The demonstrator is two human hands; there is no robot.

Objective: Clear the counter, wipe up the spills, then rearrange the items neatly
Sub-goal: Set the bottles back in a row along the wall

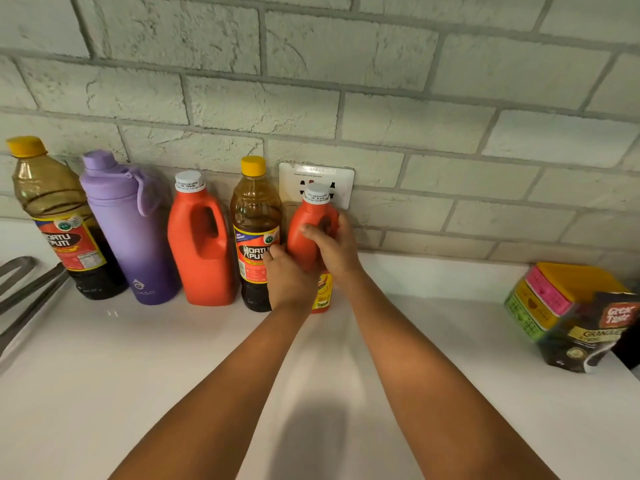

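Both my hands, left [289, 277] and right [332, 247], grip the small red bottle [311, 233] at the surface's [138, 375] back edge, beside the soy bottle [254, 233]; I judge I'm rearranging, so next I square it into line.

Counter [138, 358] glossy smooth white; wall [346, 81] rough matt brick; orange bottle [201, 244] smooth plastic.

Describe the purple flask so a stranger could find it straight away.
Look along the brick wall at the row of bottles on the white counter. Second from the left stands the purple flask, between a soy sauce bottle and a red jug. It alone is purple, with a loop strap.
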